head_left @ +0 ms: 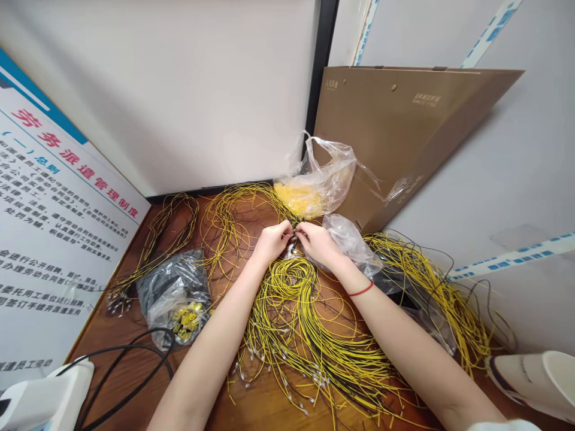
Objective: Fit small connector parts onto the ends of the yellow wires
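At the middle of the table my left hand (273,242) and my right hand (318,242) meet almost fingertip to fingertip. Both are closed in a pinch; what they hold is too small and hidden to make out. Dark, thin wire ends (295,222) gather right at the fingertips. Yellow and black wires (224,209) arc from there to the left. Below the hands lies a large coiled bundle of yellow and black wires (291,275), fanning toward the front with small whitish connectors (318,378) on many ends.
Behind the hands are a clear bag of yellow pieces (309,191) and a brown paper bag (372,131). Left are a plastic bag (173,287), black cable (148,353) and white device (49,389). More wires (426,281) and a paper cup (534,383) stand right.
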`<state>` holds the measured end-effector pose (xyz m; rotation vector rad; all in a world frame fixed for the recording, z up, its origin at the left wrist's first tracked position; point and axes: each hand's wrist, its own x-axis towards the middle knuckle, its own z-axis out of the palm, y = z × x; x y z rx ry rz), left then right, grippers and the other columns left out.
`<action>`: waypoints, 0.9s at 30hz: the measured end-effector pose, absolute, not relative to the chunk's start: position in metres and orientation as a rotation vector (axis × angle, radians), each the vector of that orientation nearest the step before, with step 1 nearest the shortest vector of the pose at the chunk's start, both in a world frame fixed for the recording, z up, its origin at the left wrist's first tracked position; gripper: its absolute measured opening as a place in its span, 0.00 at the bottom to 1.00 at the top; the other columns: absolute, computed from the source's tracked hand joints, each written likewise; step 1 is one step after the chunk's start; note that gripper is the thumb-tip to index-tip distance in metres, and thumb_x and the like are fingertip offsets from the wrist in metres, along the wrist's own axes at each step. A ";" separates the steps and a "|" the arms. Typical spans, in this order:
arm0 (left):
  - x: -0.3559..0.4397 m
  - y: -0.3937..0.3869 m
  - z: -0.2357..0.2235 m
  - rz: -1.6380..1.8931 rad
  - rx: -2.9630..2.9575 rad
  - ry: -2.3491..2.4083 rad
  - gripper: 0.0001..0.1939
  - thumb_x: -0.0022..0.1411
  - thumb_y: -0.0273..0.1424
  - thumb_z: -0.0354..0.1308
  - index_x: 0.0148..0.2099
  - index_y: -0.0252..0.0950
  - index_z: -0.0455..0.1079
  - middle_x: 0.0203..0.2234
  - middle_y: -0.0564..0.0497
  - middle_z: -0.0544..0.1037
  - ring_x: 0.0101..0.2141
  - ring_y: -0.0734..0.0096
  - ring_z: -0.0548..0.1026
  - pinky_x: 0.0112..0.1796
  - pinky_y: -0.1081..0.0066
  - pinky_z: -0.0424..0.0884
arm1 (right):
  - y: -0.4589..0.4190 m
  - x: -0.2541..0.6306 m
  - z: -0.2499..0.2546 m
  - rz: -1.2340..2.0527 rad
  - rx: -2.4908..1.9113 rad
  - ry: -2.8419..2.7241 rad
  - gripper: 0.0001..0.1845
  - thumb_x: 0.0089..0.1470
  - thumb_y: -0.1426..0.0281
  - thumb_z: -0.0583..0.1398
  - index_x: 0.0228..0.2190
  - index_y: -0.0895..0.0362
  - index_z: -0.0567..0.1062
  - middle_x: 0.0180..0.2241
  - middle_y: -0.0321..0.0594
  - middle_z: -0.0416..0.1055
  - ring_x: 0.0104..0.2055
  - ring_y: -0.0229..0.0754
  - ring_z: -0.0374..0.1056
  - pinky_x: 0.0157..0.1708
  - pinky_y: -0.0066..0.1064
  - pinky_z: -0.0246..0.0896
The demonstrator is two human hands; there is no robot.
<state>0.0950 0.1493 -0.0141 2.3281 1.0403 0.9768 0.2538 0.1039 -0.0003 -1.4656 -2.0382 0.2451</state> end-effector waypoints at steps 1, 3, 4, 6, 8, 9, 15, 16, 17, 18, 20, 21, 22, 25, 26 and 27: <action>0.095 0.149 -0.014 0.982 2.318 1.047 0.07 0.55 0.22 0.56 0.29 0.38 0.64 0.24 0.56 0.75 0.27 0.73 0.73 0.31 0.75 0.65 | 0.104 0.254 0.000 0.243 -1.468 -2.040 0.08 0.57 0.76 0.53 0.30 0.55 0.70 0.31 0.42 0.72 0.34 0.42 0.66 0.37 0.32 0.60; 0.096 0.148 -0.014 0.986 2.297 1.055 0.07 0.55 0.21 0.56 0.28 0.38 0.63 0.25 0.56 0.75 0.28 0.73 0.73 0.32 0.75 0.65 | 0.103 0.253 0.000 0.239 -1.473 -2.046 0.08 0.57 0.76 0.53 0.30 0.55 0.70 0.31 0.41 0.72 0.34 0.42 0.66 0.37 0.32 0.60; 0.096 0.148 -0.014 0.986 2.289 1.058 0.08 0.55 0.21 0.56 0.28 0.37 0.63 0.25 0.56 0.76 0.28 0.73 0.73 0.32 0.75 0.65 | 0.103 0.252 0.001 0.236 -1.475 -2.048 0.08 0.57 0.76 0.53 0.29 0.55 0.70 0.31 0.41 0.72 0.34 0.42 0.66 0.37 0.32 0.60; 0.095 0.147 -0.013 0.990 2.276 1.056 0.08 0.55 0.20 0.56 0.28 0.37 0.62 0.25 0.55 0.76 0.28 0.73 0.74 0.32 0.75 0.66 | 0.102 0.251 0.001 0.239 -1.476 -2.050 0.08 0.57 0.77 0.53 0.29 0.56 0.70 0.31 0.42 0.72 0.34 0.42 0.66 0.37 0.32 0.60; 0.095 0.147 -0.014 1.003 2.264 1.045 0.08 0.55 0.20 0.56 0.28 0.37 0.62 0.25 0.55 0.76 0.29 0.73 0.74 0.33 0.74 0.66 | 0.102 0.251 0.002 0.264 -1.474 -2.030 0.08 0.57 0.77 0.53 0.29 0.56 0.70 0.30 0.42 0.72 0.34 0.42 0.67 0.37 0.32 0.60; 0.094 0.148 -0.014 1.011 2.255 1.036 0.08 0.54 0.21 0.57 0.28 0.37 0.62 0.26 0.55 0.77 0.29 0.72 0.75 0.33 0.74 0.67 | 0.102 0.251 0.002 0.287 -1.471 -2.007 0.07 0.57 0.76 0.54 0.29 0.56 0.71 0.30 0.41 0.72 0.33 0.41 0.67 0.37 0.32 0.61; 0.090 0.154 -0.018 1.062 2.176 0.988 0.08 0.54 0.23 0.58 0.27 0.37 0.62 0.29 0.52 0.79 0.32 0.70 0.77 0.36 0.72 0.71 | 0.102 0.252 -0.001 0.398 -1.428 -1.846 0.05 0.56 0.73 0.57 0.29 0.56 0.72 0.31 0.40 0.75 0.32 0.40 0.69 0.35 0.32 0.63; 0.090 0.154 -0.018 1.067 2.174 0.986 0.08 0.54 0.23 0.58 0.27 0.37 0.63 0.29 0.52 0.79 0.32 0.70 0.78 0.36 0.71 0.72 | 0.102 0.252 -0.001 0.402 -1.425 -1.835 0.05 0.56 0.72 0.57 0.30 0.56 0.73 0.31 0.40 0.75 0.32 0.41 0.69 0.35 0.32 0.64; 0.089 0.155 -0.019 1.070 2.176 0.985 0.08 0.54 0.23 0.58 0.27 0.37 0.63 0.28 0.52 0.79 0.32 0.70 0.78 0.36 0.71 0.72 | 0.102 0.252 -0.002 0.403 -1.425 -1.828 0.05 0.56 0.72 0.57 0.30 0.56 0.73 0.31 0.40 0.75 0.33 0.41 0.69 0.36 0.32 0.64; 0.089 0.155 -0.019 1.070 2.181 0.986 0.08 0.54 0.23 0.58 0.27 0.37 0.63 0.28 0.52 0.79 0.32 0.70 0.78 0.36 0.71 0.72 | 0.102 0.252 -0.002 0.402 -1.428 -1.826 0.05 0.56 0.72 0.57 0.30 0.56 0.73 0.31 0.40 0.75 0.33 0.41 0.69 0.36 0.32 0.64; 0.089 0.155 -0.019 1.070 2.192 0.986 0.08 0.54 0.23 0.58 0.27 0.37 0.63 0.28 0.52 0.79 0.31 0.70 0.78 0.36 0.71 0.72 | 0.103 0.252 -0.003 0.387 -1.436 -1.838 0.06 0.56 0.72 0.56 0.30 0.56 0.72 0.31 0.41 0.74 0.33 0.41 0.69 0.37 0.33 0.64; 0.090 0.155 -0.019 1.069 2.197 0.984 0.08 0.54 0.23 0.58 0.27 0.37 0.63 0.28 0.52 0.79 0.31 0.70 0.78 0.36 0.71 0.72 | 0.103 0.252 -0.003 0.377 -1.439 -1.850 0.06 0.57 0.71 0.56 0.29 0.55 0.72 0.31 0.40 0.74 0.33 0.41 0.69 0.37 0.33 0.63; 0.090 0.154 -0.019 1.067 2.202 0.981 0.07 0.54 0.23 0.58 0.27 0.37 0.63 0.28 0.52 0.79 0.31 0.70 0.78 0.35 0.71 0.72 | 0.103 0.252 -0.004 0.368 -1.441 -1.865 0.06 0.57 0.71 0.55 0.29 0.55 0.72 0.31 0.40 0.74 0.34 0.42 0.69 0.38 0.34 0.63; 0.091 0.153 -0.018 1.067 2.209 0.975 0.08 0.54 0.23 0.58 0.27 0.37 0.63 0.27 0.53 0.79 0.31 0.71 0.77 0.35 0.72 0.72 | 0.104 0.251 -0.004 0.341 -1.446 -1.897 0.07 0.57 0.72 0.55 0.28 0.55 0.71 0.30 0.40 0.73 0.34 0.42 0.68 0.39 0.34 0.62; 0.091 0.153 -0.018 1.069 2.208 0.976 0.08 0.54 0.23 0.58 0.26 0.37 0.63 0.27 0.53 0.79 0.31 0.71 0.77 0.35 0.72 0.71 | 0.104 0.251 -0.005 0.335 -1.449 -1.899 0.07 0.57 0.72 0.55 0.28 0.55 0.70 0.30 0.40 0.73 0.34 0.42 0.68 0.39 0.34 0.62; 0.091 0.153 -0.018 1.070 2.205 0.974 0.08 0.54 0.23 0.58 0.26 0.37 0.63 0.27 0.53 0.79 0.31 0.71 0.77 0.35 0.72 0.71 | 0.104 0.250 -0.005 0.331 -1.454 -1.897 0.06 0.57 0.72 0.55 0.28 0.55 0.70 0.30 0.40 0.72 0.34 0.42 0.68 0.39 0.34 0.62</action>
